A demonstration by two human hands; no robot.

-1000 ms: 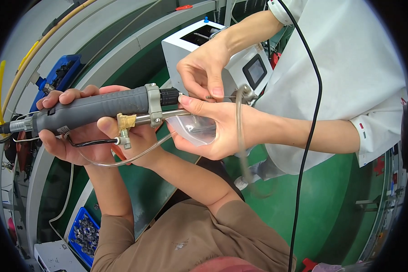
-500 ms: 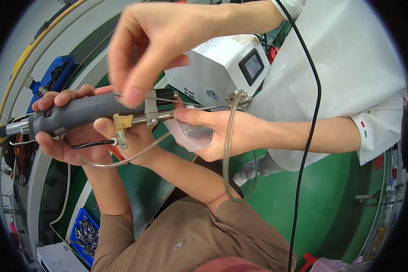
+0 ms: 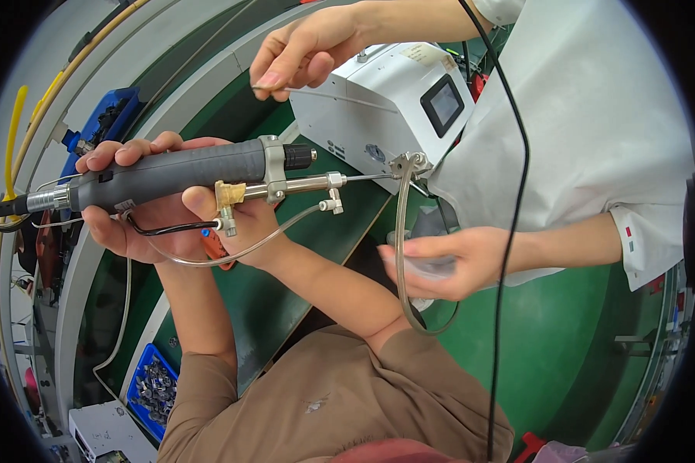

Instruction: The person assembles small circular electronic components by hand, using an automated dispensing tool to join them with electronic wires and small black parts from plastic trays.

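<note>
A grey electric screwdriver [image 3: 177,171] lies nearly level across my hands, its cable end to the left and a black knob to the right. My left hand [image 3: 148,231] is wrapped round its rear half. My right hand [image 3: 256,228] closes on it from below, thumb beside a yellowish wrapped fitting [image 3: 229,194]. Clamped along the tool is a metal cylinder [image 3: 301,184], whose thin rod reaches a metal block [image 3: 411,164]. Opposite me, a co-worker's upper hand [image 3: 305,55] pinches a thin metal rod [image 3: 340,98]. The co-worker's lower hand [image 3: 463,258] holds a clear plastic bag [image 3: 432,266].
Behind the tool stands a white machine with a small screen [image 3: 442,104]. A clear hose [image 3: 401,247] loops down from the block, and a black cable [image 3: 510,255] hangs in front. Blue bins of small parts [image 3: 154,390] sit at the left.
The co-worker's upper hand has drawn up and away from the tool with the thin rod. Their lower hand has moved right and down with the bag. My hands keep hold of the screwdriver.
</note>
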